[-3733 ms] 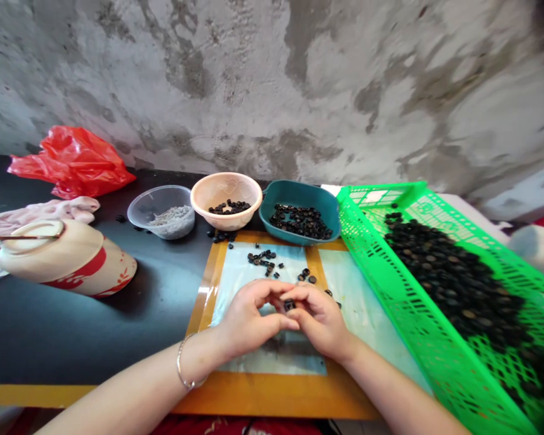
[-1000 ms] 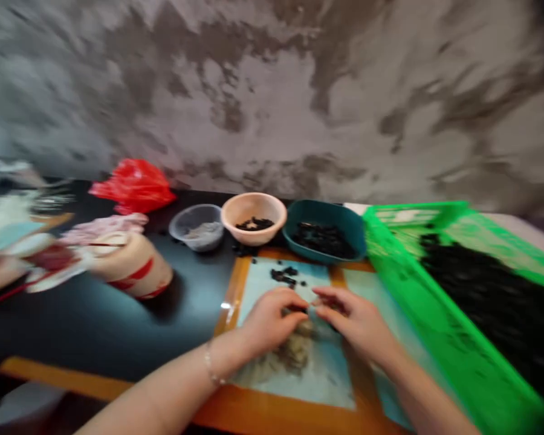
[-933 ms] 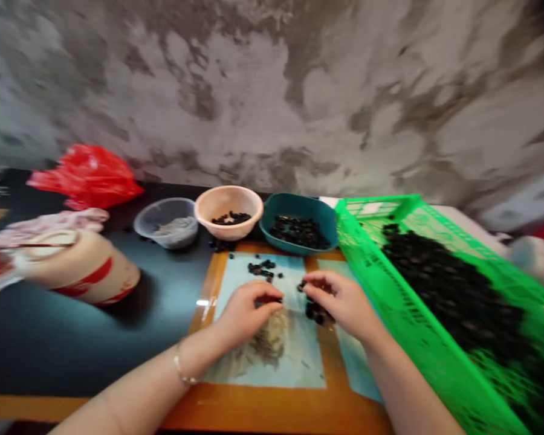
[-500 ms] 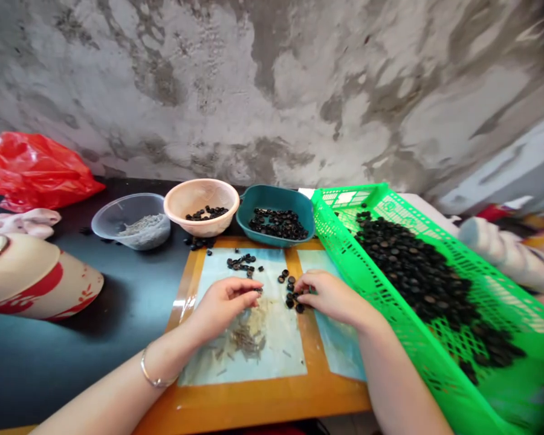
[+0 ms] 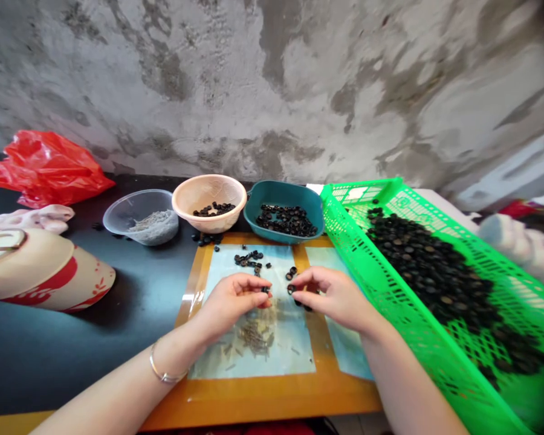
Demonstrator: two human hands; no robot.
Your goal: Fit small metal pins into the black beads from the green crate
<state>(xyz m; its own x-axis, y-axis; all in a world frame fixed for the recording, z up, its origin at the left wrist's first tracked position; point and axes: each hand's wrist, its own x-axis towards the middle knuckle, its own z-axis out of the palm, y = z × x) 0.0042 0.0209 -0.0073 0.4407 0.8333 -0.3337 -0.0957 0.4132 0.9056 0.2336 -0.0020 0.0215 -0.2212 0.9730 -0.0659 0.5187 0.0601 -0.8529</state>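
Observation:
My left hand (image 5: 231, 301) hovers over the orange-edged mat (image 5: 254, 396), fingers pinched on a small black ring. My right hand (image 5: 333, 296) is just to its right, also pinching a small black ring at its fingertips. Loose black rings (image 5: 250, 260) lie on the mat beyond my hands. Beneath my left hand lies a little heap of thin metal pins (image 5: 254, 333).
A green plastic basket (image 5: 417, 338) full of black rings stands on the right. Behind the mat stand a teal tray (image 5: 284, 202), a pink bowl (image 5: 209, 193) with rings and a clear bowl (image 5: 140, 212) of pins. A cream and red container (image 5: 40, 272) and a red bag (image 5: 45, 169) are at the left.
My hands had been pressed together over the mat and have drawn slightly apart, each holding a ring. The camera swung about and settled; the pile of pins now shows under my left hand.

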